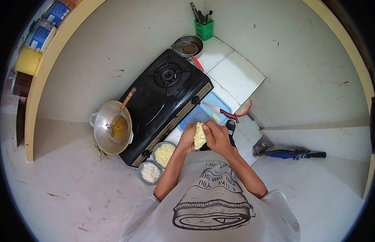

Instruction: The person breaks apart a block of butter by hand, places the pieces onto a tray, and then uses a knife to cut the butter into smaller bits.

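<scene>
Light, even pressure w/ both hands seemed best, I'd say, turning the lump [200,136] bit by bit so it wouldn't crack. It sat betw. my hands, near side of the board [190,117]: L hand [188,138] clamped on its left, R hand [218,139] on its right, some tips hidden. Knife [223,112] lay far right, apart from my fingers.

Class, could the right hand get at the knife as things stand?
Probably yes: the knife lies just beyond the right hand, with nothing seen covering its red handle. The hand would likely need to release the pale lump first.
</scene>
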Demonstrator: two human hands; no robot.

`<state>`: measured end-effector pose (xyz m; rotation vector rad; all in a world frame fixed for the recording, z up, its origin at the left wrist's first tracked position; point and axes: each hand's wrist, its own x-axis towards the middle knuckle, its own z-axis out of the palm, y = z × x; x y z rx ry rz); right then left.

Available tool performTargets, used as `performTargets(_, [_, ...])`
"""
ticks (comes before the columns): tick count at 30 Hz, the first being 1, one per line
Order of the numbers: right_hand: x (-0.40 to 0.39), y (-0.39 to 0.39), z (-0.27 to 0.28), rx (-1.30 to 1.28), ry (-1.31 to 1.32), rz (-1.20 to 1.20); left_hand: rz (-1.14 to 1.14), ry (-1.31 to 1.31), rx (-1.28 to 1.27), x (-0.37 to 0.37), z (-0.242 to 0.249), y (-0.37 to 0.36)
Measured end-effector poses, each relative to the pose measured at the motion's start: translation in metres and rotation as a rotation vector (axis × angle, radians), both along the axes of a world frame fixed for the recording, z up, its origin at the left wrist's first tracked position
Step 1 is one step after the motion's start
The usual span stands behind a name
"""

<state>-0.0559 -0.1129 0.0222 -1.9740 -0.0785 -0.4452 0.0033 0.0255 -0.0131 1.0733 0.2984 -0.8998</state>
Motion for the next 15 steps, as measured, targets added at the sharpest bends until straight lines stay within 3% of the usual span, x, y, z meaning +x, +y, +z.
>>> performTargets(15, [0.008, -0.002, -0.006, 0.019, -0.016, 0.061, -0.086, -0.002, 0.066, 0.008, -0.008, 0.005])
